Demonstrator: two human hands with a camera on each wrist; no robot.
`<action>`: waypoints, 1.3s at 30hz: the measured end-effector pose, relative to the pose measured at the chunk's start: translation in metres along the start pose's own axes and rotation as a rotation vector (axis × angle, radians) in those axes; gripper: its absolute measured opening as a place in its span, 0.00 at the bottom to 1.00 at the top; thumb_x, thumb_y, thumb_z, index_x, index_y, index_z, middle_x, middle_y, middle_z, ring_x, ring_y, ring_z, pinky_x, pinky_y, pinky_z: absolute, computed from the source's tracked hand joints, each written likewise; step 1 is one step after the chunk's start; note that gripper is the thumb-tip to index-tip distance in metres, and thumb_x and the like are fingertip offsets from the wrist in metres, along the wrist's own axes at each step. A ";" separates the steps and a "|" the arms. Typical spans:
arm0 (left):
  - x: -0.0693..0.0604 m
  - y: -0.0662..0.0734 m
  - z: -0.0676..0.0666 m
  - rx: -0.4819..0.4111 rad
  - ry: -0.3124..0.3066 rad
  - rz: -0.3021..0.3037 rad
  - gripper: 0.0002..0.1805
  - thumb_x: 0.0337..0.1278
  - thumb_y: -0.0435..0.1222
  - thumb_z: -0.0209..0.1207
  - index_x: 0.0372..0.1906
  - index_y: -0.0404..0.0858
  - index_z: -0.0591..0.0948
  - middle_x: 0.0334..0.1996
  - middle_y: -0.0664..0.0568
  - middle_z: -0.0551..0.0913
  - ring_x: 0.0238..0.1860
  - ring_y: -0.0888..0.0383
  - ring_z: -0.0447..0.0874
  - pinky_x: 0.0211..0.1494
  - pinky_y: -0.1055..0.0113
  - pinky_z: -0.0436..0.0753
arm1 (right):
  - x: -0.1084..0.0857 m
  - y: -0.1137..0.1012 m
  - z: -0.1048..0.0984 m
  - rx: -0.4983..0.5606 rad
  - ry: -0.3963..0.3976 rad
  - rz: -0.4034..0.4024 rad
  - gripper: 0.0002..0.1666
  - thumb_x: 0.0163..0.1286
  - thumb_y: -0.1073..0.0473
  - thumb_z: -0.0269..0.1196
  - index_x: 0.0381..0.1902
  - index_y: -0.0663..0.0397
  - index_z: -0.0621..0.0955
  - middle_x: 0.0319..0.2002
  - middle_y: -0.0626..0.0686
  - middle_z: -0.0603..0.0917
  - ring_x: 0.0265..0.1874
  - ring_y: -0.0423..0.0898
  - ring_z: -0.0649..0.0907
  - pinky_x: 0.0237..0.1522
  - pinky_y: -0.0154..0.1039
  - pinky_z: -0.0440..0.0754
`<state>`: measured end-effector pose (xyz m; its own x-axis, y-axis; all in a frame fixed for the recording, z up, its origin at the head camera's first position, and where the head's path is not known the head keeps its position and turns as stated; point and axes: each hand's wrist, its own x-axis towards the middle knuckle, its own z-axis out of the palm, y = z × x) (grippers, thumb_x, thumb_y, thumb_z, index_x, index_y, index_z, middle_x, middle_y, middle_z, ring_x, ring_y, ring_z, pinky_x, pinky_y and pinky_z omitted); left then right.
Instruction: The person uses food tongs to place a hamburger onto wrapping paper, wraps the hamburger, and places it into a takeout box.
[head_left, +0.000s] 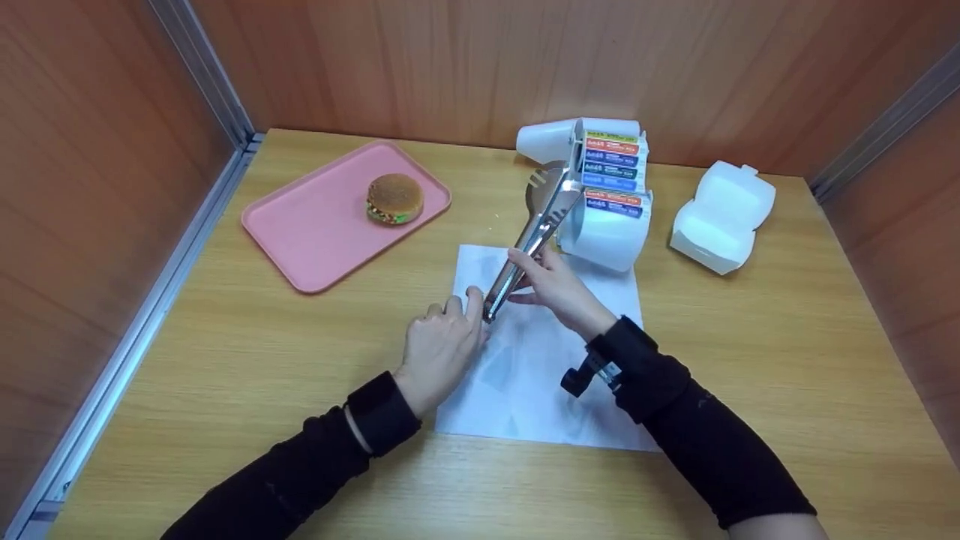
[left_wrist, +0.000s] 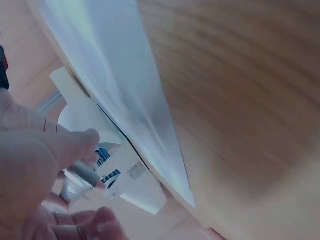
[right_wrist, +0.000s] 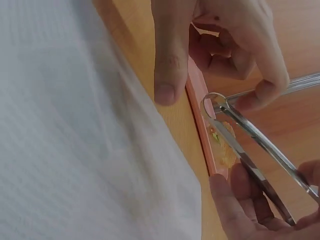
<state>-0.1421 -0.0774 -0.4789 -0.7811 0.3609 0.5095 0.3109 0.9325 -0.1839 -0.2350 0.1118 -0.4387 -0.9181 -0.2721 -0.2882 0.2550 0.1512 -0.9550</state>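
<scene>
Metal tongs (head_left: 526, 251) are held by my right hand (head_left: 559, 292), the thumb on one arm and the fingers on the other, in the head view. Their scalloped tips point away toward the back. Close to the tongs' rounded end is my left hand (head_left: 444, 345), its index finger at or very near that end; contact is unclear. In the right wrist view, the left thumb (right_wrist: 167, 80) stays apart from the tongs (right_wrist: 255, 160). Beneath both hands lies a white paper sheet (head_left: 540, 375). A burger (head_left: 395, 199) sits on a pink tray (head_left: 315, 225) to the left.
White rounded containers (head_left: 611, 238) with colourful labelled strips (head_left: 611, 161) stand at the back, just beyond the tongs. Right of them is an opened white clamshell box (head_left: 724, 217). Wooden walls (head_left: 420, 67) enclose the wooden tabletop (head_left: 315, 360).
</scene>
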 end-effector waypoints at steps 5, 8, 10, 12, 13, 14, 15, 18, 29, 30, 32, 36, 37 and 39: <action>-0.002 -0.016 0.000 -0.187 -0.159 0.030 0.29 0.61 0.52 0.75 0.55 0.38 0.77 0.33 0.47 0.84 0.27 0.51 0.84 0.22 0.61 0.81 | 0.004 0.001 -0.008 -0.126 0.009 -0.027 0.19 0.88 0.49 0.52 0.65 0.55 0.70 0.50 0.53 0.85 0.50 0.48 0.88 0.64 0.52 0.86; -0.005 -0.025 -0.001 -0.275 -0.261 0.038 0.27 0.63 0.51 0.74 0.56 0.37 0.80 0.38 0.45 0.85 0.34 0.48 0.86 0.28 0.58 0.83 | 0.006 0.000 -0.010 -0.208 0.013 -0.023 0.23 0.88 0.45 0.52 0.67 0.55 0.70 0.52 0.57 0.85 0.53 0.51 0.88 0.63 0.52 0.87; -0.008 -0.031 -0.001 -0.330 -0.307 0.043 0.27 0.64 0.50 0.74 0.57 0.36 0.82 0.42 0.44 0.85 0.37 0.46 0.87 0.32 0.55 0.85 | 0.008 0.000 -0.011 -0.264 0.021 -0.027 0.24 0.88 0.43 0.51 0.66 0.55 0.71 0.52 0.57 0.84 0.53 0.52 0.86 0.60 0.50 0.89; -0.010 -0.035 -0.001 -0.382 -0.343 0.054 0.27 0.64 0.50 0.74 0.57 0.36 0.83 0.46 0.42 0.86 0.41 0.45 0.87 0.37 0.52 0.86 | 0.010 -0.001 -0.011 -0.309 0.031 -0.039 0.24 0.88 0.42 0.50 0.64 0.54 0.71 0.50 0.56 0.81 0.51 0.50 0.84 0.54 0.47 0.90; -0.011 -0.037 -0.002 -0.400 -0.363 0.063 0.27 0.64 0.50 0.74 0.57 0.36 0.83 0.48 0.42 0.86 0.44 0.44 0.87 0.40 0.50 0.86 | 0.011 -0.001 -0.010 -0.331 0.033 -0.049 0.23 0.88 0.42 0.50 0.62 0.55 0.71 0.48 0.54 0.79 0.48 0.49 0.82 0.51 0.45 0.90; -0.012 -0.039 -0.002 -0.413 -0.382 0.073 0.27 0.64 0.51 0.74 0.57 0.36 0.83 0.51 0.41 0.86 0.47 0.43 0.87 0.43 0.49 0.87 | 0.013 -0.001 -0.010 -0.349 0.034 -0.058 0.23 0.88 0.41 0.49 0.60 0.54 0.71 0.45 0.54 0.77 0.45 0.49 0.81 0.47 0.43 0.89; -0.012 -0.040 -0.002 -0.422 -0.402 0.082 0.27 0.64 0.51 0.73 0.58 0.37 0.84 0.55 0.41 0.86 0.50 0.42 0.87 0.46 0.47 0.87 | 0.014 -0.001 -0.010 -0.368 0.034 -0.069 0.22 0.89 0.41 0.48 0.59 0.54 0.71 0.43 0.53 0.76 0.43 0.48 0.80 0.44 0.41 0.88; -0.013 -0.042 -0.002 -0.433 -0.463 0.106 0.27 0.66 0.52 0.72 0.60 0.39 0.84 0.63 0.40 0.85 0.58 0.40 0.84 0.53 0.44 0.86 | 0.018 -0.002 -0.009 -0.384 0.020 -0.092 0.22 0.89 0.42 0.46 0.57 0.54 0.71 0.40 0.53 0.74 0.37 0.48 0.77 0.38 0.38 0.81; -0.011 -0.043 -0.006 -0.443 -0.585 0.107 0.33 0.67 0.55 0.70 0.70 0.42 0.80 0.74 0.40 0.78 0.69 0.39 0.78 0.63 0.38 0.83 | 0.041 -0.009 -0.001 -0.397 0.000 -0.056 0.29 0.89 0.39 0.46 0.63 0.60 0.71 0.38 0.57 0.76 0.25 0.41 0.75 0.26 0.32 0.76; -0.011 -0.044 -0.006 -0.446 -0.586 0.108 0.34 0.67 0.55 0.70 0.70 0.42 0.80 0.74 0.40 0.77 0.70 0.40 0.78 0.63 0.38 0.83 | 0.044 -0.011 0.000 -0.403 0.006 -0.033 0.32 0.88 0.37 0.46 0.64 0.60 0.72 0.39 0.57 0.76 0.25 0.41 0.74 0.25 0.32 0.74; -0.012 -0.044 -0.006 -0.454 -0.579 0.108 0.34 0.67 0.55 0.70 0.70 0.42 0.80 0.73 0.40 0.78 0.69 0.40 0.78 0.64 0.38 0.83 | 0.051 -0.015 0.003 -0.426 0.018 0.011 0.37 0.86 0.32 0.46 0.67 0.59 0.73 0.41 0.57 0.78 0.26 0.42 0.74 0.26 0.32 0.73; -0.014 -0.043 -0.004 -0.456 -0.555 0.119 0.33 0.66 0.55 0.70 0.69 0.42 0.81 0.72 0.41 0.79 0.68 0.41 0.79 0.63 0.40 0.84 | 0.065 -0.021 0.012 -0.459 0.021 0.066 0.41 0.84 0.29 0.44 0.71 0.56 0.73 0.43 0.56 0.79 0.28 0.43 0.75 0.26 0.33 0.73; -0.015 -0.043 -0.004 -0.458 -0.544 0.121 0.33 0.66 0.55 0.71 0.68 0.42 0.82 0.71 0.41 0.80 0.67 0.41 0.79 0.61 0.40 0.84 | 0.069 -0.022 0.015 -0.462 0.018 0.073 0.41 0.84 0.28 0.44 0.72 0.56 0.73 0.42 0.55 0.79 0.27 0.43 0.75 0.26 0.33 0.73; -0.015 -0.042 -0.003 -0.454 -0.534 0.127 0.32 0.65 0.55 0.71 0.67 0.43 0.82 0.70 0.42 0.80 0.66 0.41 0.80 0.59 0.41 0.85 | 0.075 -0.023 0.020 -0.459 0.011 0.085 0.43 0.84 0.28 0.43 0.72 0.58 0.73 0.39 0.53 0.78 0.25 0.42 0.74 0.25 0.33 0.72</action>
<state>-0.1416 -0.1219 -0.4765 -0.8463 0.5326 0.0042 0.5211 0.8264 0.2134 -0.3042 0.0687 -0.4396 -0.9034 -0.2311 -0.3611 0.1712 0.5778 -0.7980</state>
